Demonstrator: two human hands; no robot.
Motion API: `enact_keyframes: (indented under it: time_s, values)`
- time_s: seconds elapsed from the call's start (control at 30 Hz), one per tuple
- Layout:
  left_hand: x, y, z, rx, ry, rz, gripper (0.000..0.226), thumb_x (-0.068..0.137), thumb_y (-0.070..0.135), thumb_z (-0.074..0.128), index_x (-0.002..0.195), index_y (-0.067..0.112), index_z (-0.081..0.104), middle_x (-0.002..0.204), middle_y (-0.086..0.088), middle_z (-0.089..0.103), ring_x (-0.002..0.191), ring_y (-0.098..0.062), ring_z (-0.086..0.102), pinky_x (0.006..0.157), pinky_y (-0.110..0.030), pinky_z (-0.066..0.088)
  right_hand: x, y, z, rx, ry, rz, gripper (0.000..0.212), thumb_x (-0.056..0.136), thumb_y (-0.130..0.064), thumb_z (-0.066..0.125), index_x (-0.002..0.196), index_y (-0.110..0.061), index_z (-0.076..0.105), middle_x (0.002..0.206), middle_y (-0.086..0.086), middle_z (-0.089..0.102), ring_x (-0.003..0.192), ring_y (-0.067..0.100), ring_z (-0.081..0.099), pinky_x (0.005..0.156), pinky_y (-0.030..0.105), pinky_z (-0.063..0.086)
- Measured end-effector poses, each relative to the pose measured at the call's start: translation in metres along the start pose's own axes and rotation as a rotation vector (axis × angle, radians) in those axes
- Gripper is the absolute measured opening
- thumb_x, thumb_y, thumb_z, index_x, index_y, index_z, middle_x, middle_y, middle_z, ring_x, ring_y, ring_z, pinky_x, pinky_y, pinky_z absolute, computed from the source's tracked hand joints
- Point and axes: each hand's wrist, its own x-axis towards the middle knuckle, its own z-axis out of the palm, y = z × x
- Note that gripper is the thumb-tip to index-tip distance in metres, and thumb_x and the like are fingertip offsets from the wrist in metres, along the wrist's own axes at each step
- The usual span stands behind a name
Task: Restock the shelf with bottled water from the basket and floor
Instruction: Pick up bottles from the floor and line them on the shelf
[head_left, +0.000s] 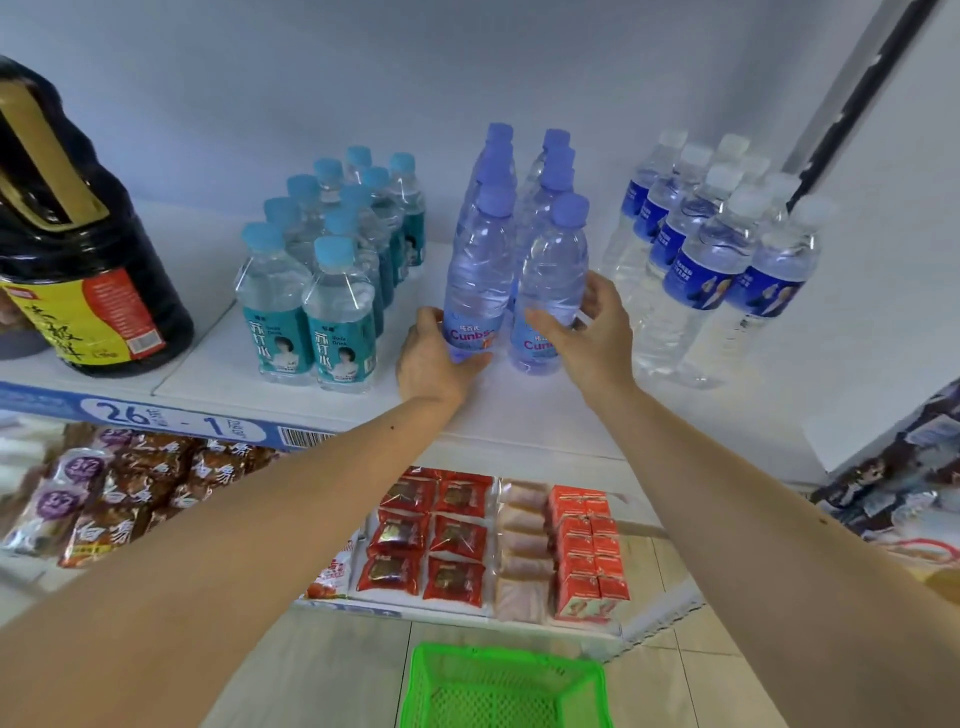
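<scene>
Two rows of purple-capped water bottles stand in the middle of the white shelf (519, 415). My left hand (436, 358) grips the front bottle of the left row (478, 275) low down at its label. My right hand (592, 327) grips the front bottle of the right row (553, 280) the same way. Both bottles stand upright on the shelf, side by side. A green plastic basket (504, 686) sits on the floor below me, and what shows of its inside holds no bottles.
Teal-labelled soda water bottles (311, 270) stand to the left, blue-labelled white-capped bottles (717, 249) to the right. A big dark jug (67, 234) fills the shelf's far left. The lower shelf holds packaged snacks (431, 540). A shelf upright (852, 98) rises at the right.
</scene>
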Motion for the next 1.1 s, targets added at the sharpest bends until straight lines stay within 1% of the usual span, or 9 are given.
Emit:
enact_keyframes:
  time_s: [0.1,0.2,0.23,0.33,0.5,0.6,0.67,0.77,1.1]
  values:
    - [-0.002,-0.002,0.000,-0.004,-0.001,0.015,0.061,0.071,0.034,0.079,0.116,0.012,0.044,0.111,-0.007,0.064,0.099,-0.029,0.062,0.080,-0.039,0.050,-0.011,0.015,-0.003,-0.070,-0.061,-0.008,0.068,0.065,-0.015,0.087,0.123,-0.018,0.053,0.109,-0.012,0.063,0.099,0.001,0.063,0.085,0.014,0.049]
    - [-0.003,-0.003,-0.002,-0.017,-0.008,0.023,0.060,0.072,0.031,0.079,0.117,0.012,0.044,0.111,-0.007,0.066,0.099,-0.029,0.063,0.079,-0.037,0.049,-0.021,0.027,-0.006,-0.176,-0.085,0.011,0.072,0.064,-0.021,0.088,0.126,-0.016,0.052,0.113,-0.010,0.063,0.102,0.008,0.062,0.080,0.005,0.043]
    - [-0.003,-0.003,-0.002,-0.018,-0.012,0.023,0.060,0.072,0.031,0.079,0.117,0.012,0.044,0.112,-0.007,0.066,0.099,-0.029,0.063,0.079,-0.037,0.049,-0.024,0.031,-0.006,-0.195,-0.083,0.019,0.071,0.065,-0.022,0.088,0.126,-0.015,0.053,0.114,-0.008,0.064,0.102,0.009,0.062,0.080,0.006,0.044]
    - [-0.002,-0.002,-0.003,0.007,-0.029,0.027,0.059,0.073,0.031,0.078,0.117,0.011,0.044,0.112,-0.007,0.065,0.100,-0.029,0.062,0.079,-0.037,0.048,-0.025,0.035,-0.004,-0.245,-0.045,0.039,0.067,0.068,-0.021,0.086,0.125,-0.011,0.055,0.117,0.003,0.067,0.104,0.016,0.064,0.087,0.020,0.047]
    - [0.000,-0.002,-0.002,0.022,-0.041,0.030,0.059,0.073,0.030,0.078,0.119,0.011,0.046,0.112,-0.008,0.064,0.101,-0.029,0.061,0.081,-0.038,0.049,-0.024,0.035,-0.001,-0.314,-0.054,0.032,0.059,0.073,-0.018,0.082,0.125,-0.009,0.055,0.121,0.008,0.065,0.106,0.022,0.063,0.092,0.028,0.049]
    - [0.001,-0.002,-0.003,0.010,-0.049,0.029,0.060,0.072,0.029,0.079,0.118,0.010,0.046,0.111,-0.009,0.064,0.101,-0.028,0.061,0.082,-0.038,0.050,-0.025,0.033,0.000,-0.336,-0.049,0.035,0.057,0.075,-0.017,0.081,0.126,-0.007,0.055,0.122,0.010,0.065,0.108,0.026,0.062,0.096,0.038,0.050]
    - [0.001,-0.001,-0.003,0.007,-0.048,0.025,0.059,0.072,0.029,0.080,0.117,0.010,0.046,0.111,-0.009,0.065,0.100,-0.028,0.061,0.082,-0.039,0.050,-0.026,0.032,0.000,-0.351,-0.054,0.033,0.057,0.077,-0.018,0.080,0.127,-0.006,0.054,0.123,0.011,0.064,0.109,0.027,0.061,0.097,0.042,0.049]
    - [0.000,-0.001,-0.002,0.002,-0.043,0.018,0.058,0.072,0.030,0.079,0.116,0.011,0.046,0.110,-0.008,0.065,0.099,-0.028,0.061,0.083,-0.040,0.050,-0.027,0.031,0.001,-0.368,-0.065,0.032,0.058,0.079,-0.020,0.078,0.128,-0.007,0.052,0.125,0.011,0.062,0.111,0.028,0.060,0.099,0.044,0.048]
    - [0.000,0.000,-0.002,0.025,-0.045,0.027,0.060,0.073,0.032,0.079,0.117,0.010,0.045,0.112,-0.009,0.064,0.101,-0.030,0.061,0.084,-0.043,0.050,-0.029,0.030,0.001,-0.418,-0.076,0.030,0.060,0.080,-0.026,0.077,0.131,-0.010,0.050,0.129,0.008,0.060,0.115,0.024,0.059,0.101,0.040,0.047]
